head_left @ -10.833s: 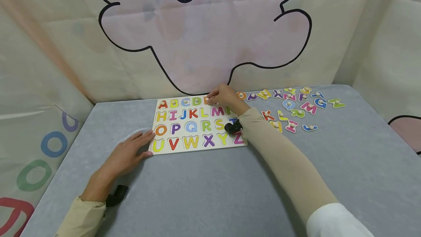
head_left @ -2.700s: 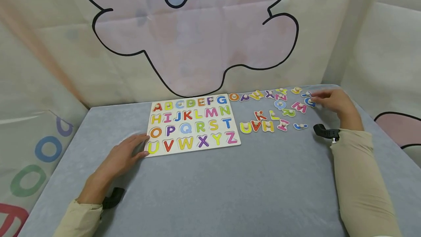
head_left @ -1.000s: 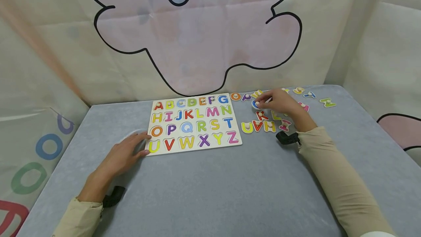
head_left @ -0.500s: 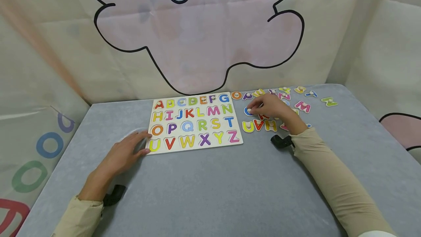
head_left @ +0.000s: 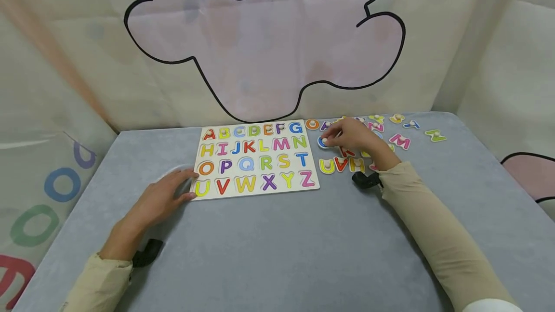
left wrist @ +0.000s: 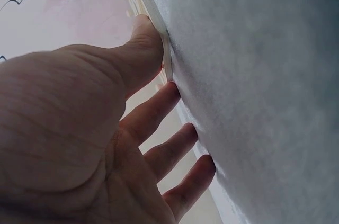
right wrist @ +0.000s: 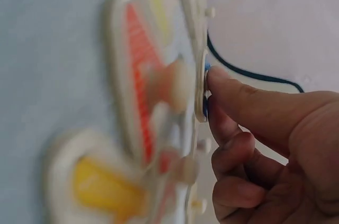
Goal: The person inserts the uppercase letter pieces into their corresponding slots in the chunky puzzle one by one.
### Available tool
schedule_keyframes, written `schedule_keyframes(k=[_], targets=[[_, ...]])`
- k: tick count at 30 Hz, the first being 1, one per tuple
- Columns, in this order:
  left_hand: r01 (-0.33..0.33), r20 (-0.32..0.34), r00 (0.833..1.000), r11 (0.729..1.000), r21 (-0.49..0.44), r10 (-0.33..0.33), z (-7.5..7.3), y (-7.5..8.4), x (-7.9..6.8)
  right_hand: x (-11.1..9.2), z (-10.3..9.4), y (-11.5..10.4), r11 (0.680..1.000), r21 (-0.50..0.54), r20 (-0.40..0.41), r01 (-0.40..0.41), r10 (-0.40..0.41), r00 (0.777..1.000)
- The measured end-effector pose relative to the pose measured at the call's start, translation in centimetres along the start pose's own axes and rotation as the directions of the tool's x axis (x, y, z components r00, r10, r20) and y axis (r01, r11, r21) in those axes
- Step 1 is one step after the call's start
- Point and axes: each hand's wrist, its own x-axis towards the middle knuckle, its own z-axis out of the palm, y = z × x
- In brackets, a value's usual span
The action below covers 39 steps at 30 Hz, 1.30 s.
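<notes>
A white alphabet puzzle board (head_left: 256, 198) lies on the table, and knobbed letters A to F sit in its top row. My left hand (head_left: 162, 200) rests at the board's left edge; in the left wrist view the thumb and fingertips (left wrist: 170, 90) of that hand touch its side, the fingers fairly straight. Just right of the board, my right hand (head_left: 353, 136) pinches the knob of a blue letter G puzzle piece (head_left: 322, 143). In the right wrist view the piece (right wrist: 201, 89) is edge-on, thumb and forefinger on it, the other fingers curled.
Loose knobbed letters lie right of the board: a U (head_left: 327, 166), V (head_left: 340, 163) and H (head_left: 357, 165) in front, an O (head_left: 312, 124) behind, an M (head_left: 400, 141) and Z (head_left: 435, 136) farther right. The right hand covers several others. A printed fabric wall (head_left: 260, 61) stands behind the table.
The right hand set the E, and the F now sits in its slot too. It then took the blue G at the far right and carried it left beside the board. The left hand stayed put.
</notes>
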Motion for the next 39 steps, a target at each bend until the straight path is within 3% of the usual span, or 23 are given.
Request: schedule_keyframes(k=[5,16,25,34,39], targets=[[-0.001,0.0,1.0,1.0,-0.003,0.001,0.2,-0.1,-0.1,1.4,-0.2,-1.6,0.999,0.022,-0.011,0.04,-0.04,0.999],[0.003,-0.014,1.0,1.0,0.007,-0.002,0.0,0.3,-0.1,4.9,0.3,-4.4,0.998,0.065,-0.021,0.025,-0.024,1.0],[0.012,-0.014,1.0,1.0,0.012,-0.012,0.1,0.3,-0.1,7.4,2.4,-5.2,0.997,0.056,-0.056,-0.047,0.05,0.997],[0.015,-0.02,1.0,1.0,0.011,-0.015,0.2,0.3,-0.2,8.0,2.8,-6.0,0.981,0.128,-0.08,-0.147,0.158,0.984],[0.002,-0.025,1.0,1.0,0.005,-0.002,0.2,0.1,-0.1,8.0,2.5,-5.2,0.988,0.122,-0.076,-0.091,0.101,0.992]])
